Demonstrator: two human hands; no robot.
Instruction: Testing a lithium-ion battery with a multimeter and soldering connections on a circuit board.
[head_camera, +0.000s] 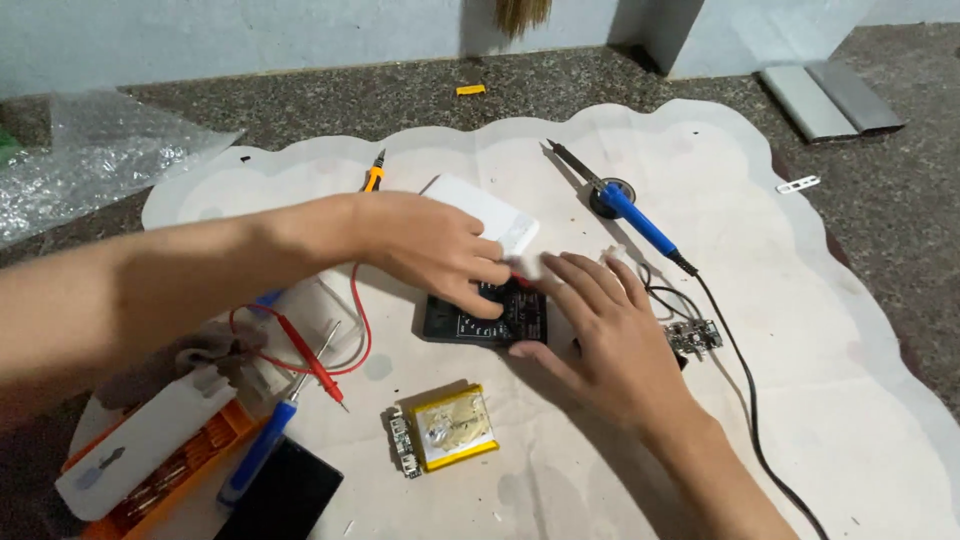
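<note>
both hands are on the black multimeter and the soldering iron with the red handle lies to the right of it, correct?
Not quite: the head view shows the soldering iron has a blue handle, not red. The left hand and right hand do rest on the black multimeter, with the iron to its right.

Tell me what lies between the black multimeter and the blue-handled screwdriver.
In the head view, between the black multimeter and the blue-handled screwdriver, the red test probe lies with its red lead looping on the white mat.
</note>
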